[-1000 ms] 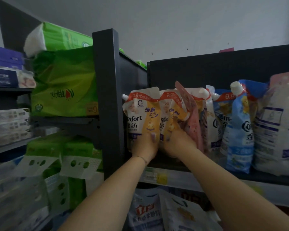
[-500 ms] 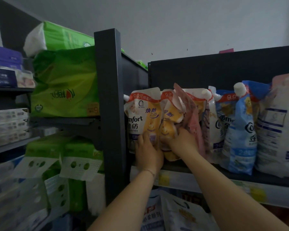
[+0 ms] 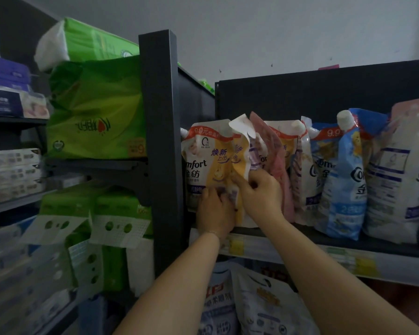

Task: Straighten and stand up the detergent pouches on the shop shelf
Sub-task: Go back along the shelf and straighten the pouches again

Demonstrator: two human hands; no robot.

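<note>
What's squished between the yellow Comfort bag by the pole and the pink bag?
In the head view, a crumpled yellow pouch, twisted with its top bent over, pinched by the right hand.

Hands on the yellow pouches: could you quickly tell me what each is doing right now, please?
Left hand: fingers curled, pressed against the front yellow pouch.
Right hand: closed, pinching the twisted second pouch.

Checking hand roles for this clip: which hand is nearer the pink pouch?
Right. The right hand is directly beside the pink pouch; the left hand is farther left, on the yellow pouch.
</note>
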